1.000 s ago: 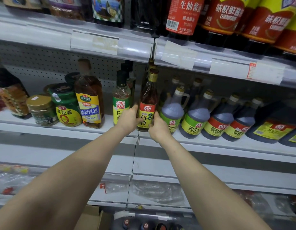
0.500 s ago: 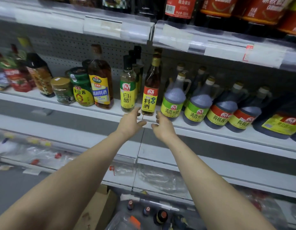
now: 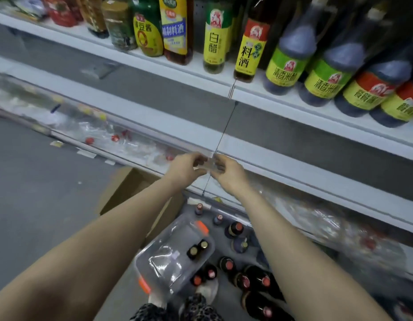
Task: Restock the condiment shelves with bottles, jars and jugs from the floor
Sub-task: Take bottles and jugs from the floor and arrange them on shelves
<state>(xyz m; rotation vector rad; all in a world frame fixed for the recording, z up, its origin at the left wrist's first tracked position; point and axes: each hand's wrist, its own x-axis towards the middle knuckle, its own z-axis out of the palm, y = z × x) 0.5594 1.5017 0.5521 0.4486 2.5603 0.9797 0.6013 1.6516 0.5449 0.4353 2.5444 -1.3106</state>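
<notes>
Restock part-done: the condiment shelf (image 3: pixel 281 105) at 1 o'clock carries a standing row, a dozen-odd floor bottles (image 3: pixel 256 278) stand unshelved at 5 o'clock beside a clear bin (image 3: pixel 175 258), and left hand (image 3: pixel 185 169) and right hand (image 3: pixel 228 172), centre, hang loosely curled, apparently empty.

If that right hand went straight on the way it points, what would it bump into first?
Most likely the left hand, whose fingertips sit right beside the right hand. Behind both is the white shelf edge. Depth is unclear.

Cardboard box (image 3: pixel 122 193) at 11 o'clock from clear orange-latched bin (image 3: pixel 173 256); paper scraps (image 3: pixel 86 154) on grey floor (image 3: pixel 38 193) toward 10 o'clock.
</notes>
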